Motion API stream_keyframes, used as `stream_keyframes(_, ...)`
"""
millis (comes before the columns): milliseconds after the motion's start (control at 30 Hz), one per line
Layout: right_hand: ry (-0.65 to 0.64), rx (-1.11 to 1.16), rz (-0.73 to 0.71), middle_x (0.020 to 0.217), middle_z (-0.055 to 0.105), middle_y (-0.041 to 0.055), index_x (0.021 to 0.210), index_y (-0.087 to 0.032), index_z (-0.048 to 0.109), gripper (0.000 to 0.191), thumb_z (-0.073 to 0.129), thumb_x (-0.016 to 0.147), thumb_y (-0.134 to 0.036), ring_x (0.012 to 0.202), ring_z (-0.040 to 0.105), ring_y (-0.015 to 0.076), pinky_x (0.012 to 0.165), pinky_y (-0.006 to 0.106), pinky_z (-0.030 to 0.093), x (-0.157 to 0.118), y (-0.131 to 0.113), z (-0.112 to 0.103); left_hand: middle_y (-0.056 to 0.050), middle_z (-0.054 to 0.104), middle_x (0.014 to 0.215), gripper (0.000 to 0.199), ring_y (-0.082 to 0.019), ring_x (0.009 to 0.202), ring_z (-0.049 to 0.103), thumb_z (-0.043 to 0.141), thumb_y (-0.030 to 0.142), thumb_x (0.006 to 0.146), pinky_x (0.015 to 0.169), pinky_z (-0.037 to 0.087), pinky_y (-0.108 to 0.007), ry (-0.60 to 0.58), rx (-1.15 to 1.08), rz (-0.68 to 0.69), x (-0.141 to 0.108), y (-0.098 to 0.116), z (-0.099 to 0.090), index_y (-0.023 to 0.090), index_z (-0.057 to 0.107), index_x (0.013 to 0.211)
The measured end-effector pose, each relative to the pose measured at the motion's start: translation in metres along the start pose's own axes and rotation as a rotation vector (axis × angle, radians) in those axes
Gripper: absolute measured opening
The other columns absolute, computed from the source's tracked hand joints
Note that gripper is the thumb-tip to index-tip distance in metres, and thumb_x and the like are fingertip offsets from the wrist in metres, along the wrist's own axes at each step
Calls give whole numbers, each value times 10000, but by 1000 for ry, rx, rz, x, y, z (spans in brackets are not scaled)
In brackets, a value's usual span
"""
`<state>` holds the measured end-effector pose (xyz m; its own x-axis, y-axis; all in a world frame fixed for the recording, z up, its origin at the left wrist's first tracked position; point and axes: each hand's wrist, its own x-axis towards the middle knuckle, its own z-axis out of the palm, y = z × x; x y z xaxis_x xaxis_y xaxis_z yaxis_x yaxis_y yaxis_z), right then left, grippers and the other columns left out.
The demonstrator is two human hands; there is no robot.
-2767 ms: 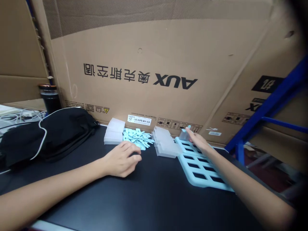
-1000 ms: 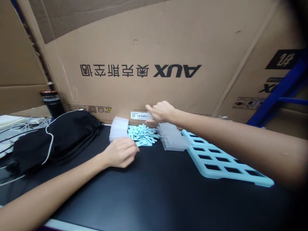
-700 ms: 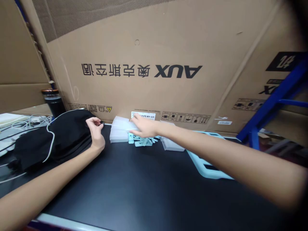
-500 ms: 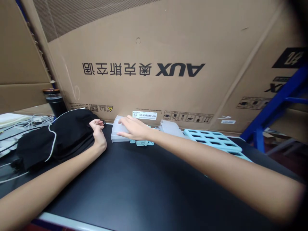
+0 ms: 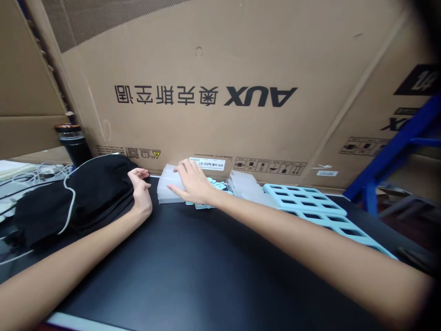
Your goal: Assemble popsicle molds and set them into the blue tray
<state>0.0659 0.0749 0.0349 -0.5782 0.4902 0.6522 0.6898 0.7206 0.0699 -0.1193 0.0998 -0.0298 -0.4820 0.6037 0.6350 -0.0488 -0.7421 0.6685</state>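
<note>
My right hand (image 5: pixel 193 183) reaches over the table's far side, its fingers and thumb spread on a translucent plastic box (image 5: pixel 168 184). Light blue flat pieces (image 5: pixel 217 185) lie under and beside that hand. Left of the box, my left hand (image 5: pixel 140 189) is raised with loosely bent fingers, next to a black cloth (image 5: pixel 103 188), and nothing shows in it. More translucent boxes (image 5: pixel 245 185) stand right of the blue pieces, partly behind my right forearm. Light blue trays with rectangular openings (image 5: pixel 305 201) lie further right, partly covered by the forearm.
A large cardboard box (image 5: pixel 213 128) stands behind the black table (image 5: pixel 206 276). A dark bottle (image 5: pixel 73 145) and white cables (image 5: pixel 44 172) are at the left. A blue metal frame (image 5: pixel 370 193) rises at the right.
The view has shifted slightly. My right hand has shifted a little to the right over the box, its fingers more raised. More of the blue trays shows. My left hand looks nearly unchanged.
</note>
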Motion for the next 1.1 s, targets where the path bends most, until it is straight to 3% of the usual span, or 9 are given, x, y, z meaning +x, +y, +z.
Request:
stream_keyframes(167,361,-139,211,1100,514,125,1085,-175,490,330,425,897,-438,1035,454,252,890,443,391,-23,32,-91,-44,484,1005,447,-233,953,477,474,152,539,883,394,-417,-286,285,447,-4,23,-2,233,449,978)
stream_keyframes(267,503,-292,378,1040,518,122,998,-185,483,292,483,808,-407,1000,483,249,890,440,395,-79,68,-149,-31,532,915,359,-221,859,505,528,118,598,787,414,-395,-706,368,874,-17,50,4,247,477,929)
stream_keyframes(333,443,-321,595,938,555,106,868,-217,464,175,439,802,-376,916,514,240,849,411,411,-128,90,-177,-22,553,821,235,-196,783,521,515,98,674,709,421,-352,-1106,396,1072,-32,68,12,244,506,858)
stream_keyframes(367,281,-260,737,934,584,103,858,-229,468,153,419,830,-371,890,534,231,833,387,419,-152,100,-187,-21,552,778,160,-187,744,519,504,107,714,671,415,-342,-1255,418,1135,-40,75,17,237,506,808)
stream_keyframes(433,43,-159,992,896,634,104,838,-247,510,156,458,811,-391,811,566,230,776,364,433,-195,115,-202,-16,516,689,104,-173,657,492,480,127,757,598,388,-332,-1396,440,1206,-53,83,26,224,477,720)
stream_keyframes(500,-170,-151,1057,871,662,111,822,-263,551,141,511,768,-387,794,588,248,760,372,433,-223,126,-214,-14,477,639,122,-173,603,461,449,123,756,550,355,-335,-1390,459,1208,-59,85,31,220,437,683)
stream_keyframes(567,-271,-179,1072,882,681,115,824,-276,577,150,511,754,-392,810,609,266,763,389,432,-239,134,-225,-16,450,621,127,-182,583,447,422,113,738,532,339,-336,-1347,467,1178,-58,83,31,221,404,674)
stream_keyframes(867,-463,-106,1334,931,711,154,721,-272,640,242,684,575,-460,880,660,310,845,408,460,-285,158,-249,-2,415,589,134,-167,484,357,402,95,660,464,283,-328,-1324,512,1126,-44,71,18,221,355,651)
stream_keyframes(1100,-443,-60,1081,1011,685,142,926,-248,664,362,597,717,-537,918,637,268,824,368,460,-269,151,-230,1,423,593,136,-156,465,355,398,92,650,449,272,-327,-1344,507,1092,-49,68,21,218,348,655)
